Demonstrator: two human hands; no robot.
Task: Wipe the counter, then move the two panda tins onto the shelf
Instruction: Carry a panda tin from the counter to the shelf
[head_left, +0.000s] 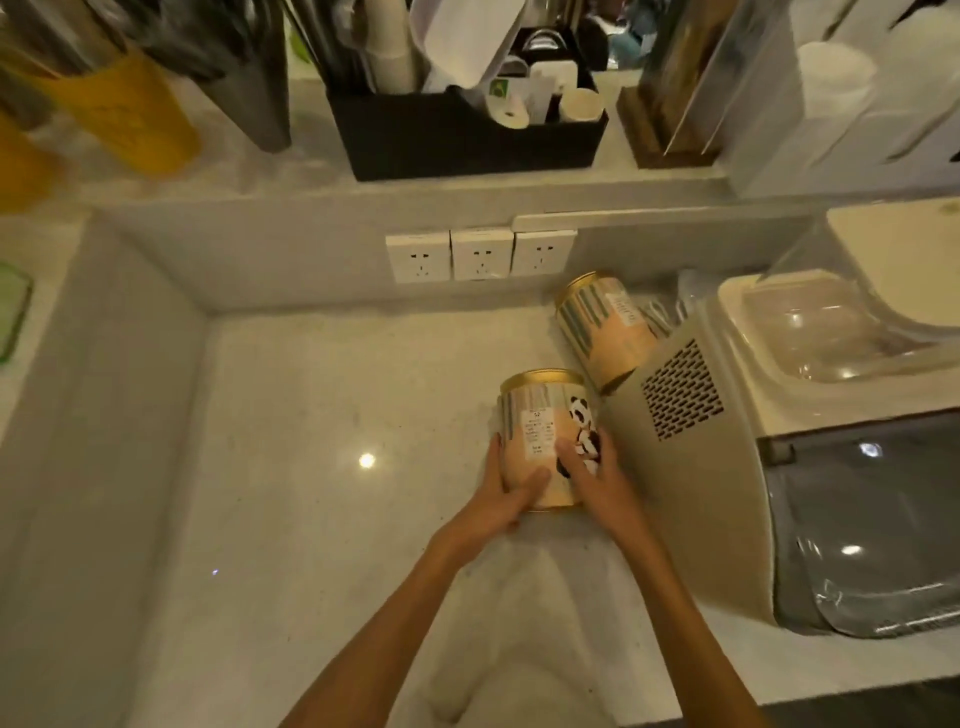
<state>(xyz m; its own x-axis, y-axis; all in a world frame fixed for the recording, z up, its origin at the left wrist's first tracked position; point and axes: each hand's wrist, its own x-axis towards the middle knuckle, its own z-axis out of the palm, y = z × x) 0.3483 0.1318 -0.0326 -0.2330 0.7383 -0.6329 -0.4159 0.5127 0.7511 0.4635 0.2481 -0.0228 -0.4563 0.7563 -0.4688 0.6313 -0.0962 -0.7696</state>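
Observation:
A panda tin (543, 415) with a gold lid and a white label stands on the pale stone counter (322, 467), right of the middle. My left hand (511, 493) wraps its left side and my right hand (592, 475) presses its right side over the panda picture. A second panda tin (605, 327) stands further back, against the wall and beside a beige machine. The shelf (249, 171) runs above the counter's back wall. No cloth is in view.
A beige machine (691, 467) with a vented side and clear lid fills the right. Three wall sockets (480, 254) sit under the shelf. On the shelf stand a black organiser (467, 140) with cups, yellow cups (119, 109) and a wooden-based holder (670, 130).

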